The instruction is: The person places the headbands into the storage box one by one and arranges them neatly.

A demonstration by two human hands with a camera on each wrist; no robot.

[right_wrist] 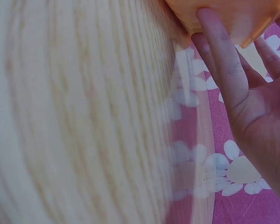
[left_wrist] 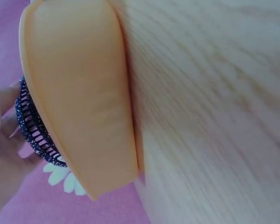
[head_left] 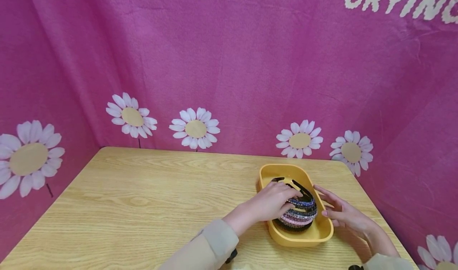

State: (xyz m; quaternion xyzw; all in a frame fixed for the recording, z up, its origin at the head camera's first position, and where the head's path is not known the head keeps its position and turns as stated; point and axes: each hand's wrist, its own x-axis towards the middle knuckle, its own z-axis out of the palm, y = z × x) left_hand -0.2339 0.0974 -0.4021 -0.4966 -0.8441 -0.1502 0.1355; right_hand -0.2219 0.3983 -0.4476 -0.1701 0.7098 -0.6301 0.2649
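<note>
A yellow rectangular bin (head_left: pixel 273 236) on the right part of the table holds several headbands (head_left: pixel 300 214), nested together, with glittery dark, blue, silver and pink bands. My left hand (head_left: pixel 273 200) reaches in over the bin's left wall and grips headbands, thumb on the near side and fingers beyond. The left wrist view shows a dark glittery headband (left_wrist: pixel 30 128) above the rim beside the fingers (left_wrist: pixel 9 126). Against the bin's right wall rests my right hand (head_left: pixel 348 216), its fingers spread. From the right wrist, those fingers (right_wrist: pixel 224 56) touch the bin's outer side.
The wooden table (head_left: pixel 150 198) extends to the left of the bin. Behind and beside it hangs a magenta cloth (head_left: pixel 222 63) printed with white daisies and lettering. The table's right edge runs close to the right forearm.
</note>
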